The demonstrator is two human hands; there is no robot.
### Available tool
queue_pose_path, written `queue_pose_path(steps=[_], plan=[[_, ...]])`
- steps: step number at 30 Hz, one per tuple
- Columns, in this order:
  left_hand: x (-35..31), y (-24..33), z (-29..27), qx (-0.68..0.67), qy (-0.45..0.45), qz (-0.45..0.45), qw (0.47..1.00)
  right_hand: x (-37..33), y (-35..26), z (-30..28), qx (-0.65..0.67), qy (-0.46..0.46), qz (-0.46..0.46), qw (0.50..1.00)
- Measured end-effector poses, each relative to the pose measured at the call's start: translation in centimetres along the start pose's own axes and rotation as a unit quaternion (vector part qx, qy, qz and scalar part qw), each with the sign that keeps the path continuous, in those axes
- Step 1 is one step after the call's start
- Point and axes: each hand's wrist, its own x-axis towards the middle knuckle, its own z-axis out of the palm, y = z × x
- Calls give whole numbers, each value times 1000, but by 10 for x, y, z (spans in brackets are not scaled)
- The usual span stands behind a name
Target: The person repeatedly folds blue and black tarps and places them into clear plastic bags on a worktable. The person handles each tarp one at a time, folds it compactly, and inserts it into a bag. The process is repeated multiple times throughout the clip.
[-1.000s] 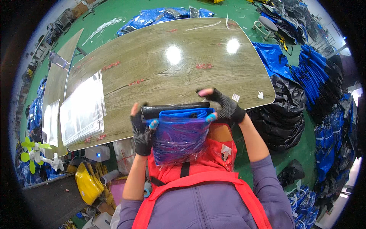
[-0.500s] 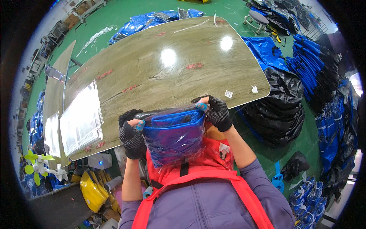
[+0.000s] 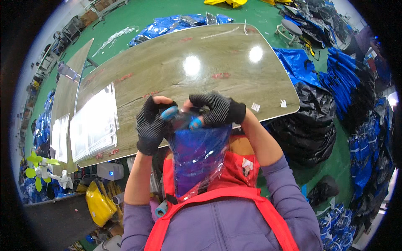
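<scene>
A clear plastic bag (image 3: 199, 161) with folded blue material inside hangs in front of my chest, against the red apron (image 3: 240, 167). At the bag's top edge, my left hand (image 3: 151, 125) is closed, thumb and fingers pinching the plastic. My right hand (image 3: 215, 109) grips the same edge close beside it, its fingers curled inward. Both hands wear dark dotted gloves with bare fingertips and blue wraps on some fingers. The gathered plastic between them is partly hidden and blurred.
A wood-patterned table (image 3: 167, 62) spans the space ahead, with a stack of clear bags (image 3: 94, 129) at its left. A small green fan (image 3: 41, 170) stands at lower left. Black sheeting (image 3: 310, 129) bulges beside the table's right end. A round stool (image 3: 292, 27) is farther back.
My hands have come together, the right one moving left, and the bag's wide-stretched top edge is now bunched between them. The view has shifted slightly.
</scene>
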Motion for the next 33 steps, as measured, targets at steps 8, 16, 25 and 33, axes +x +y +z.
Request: queue_pose_path(steps=[8,16,25,33], plan=[[-59,-15,-12,-107,-82,-179,974,-16,-2,13,195,9,22,981],[-40,-29,21,-155,-67,-5,986,-25,17,4,153,48,48,986],[-18,-22,26,-171,-72,-11,983,-28,10,-4,202,7,63,977],[33,9,38,-207,-67,103,970,-18,-18,-2,272,193,-178,926]])
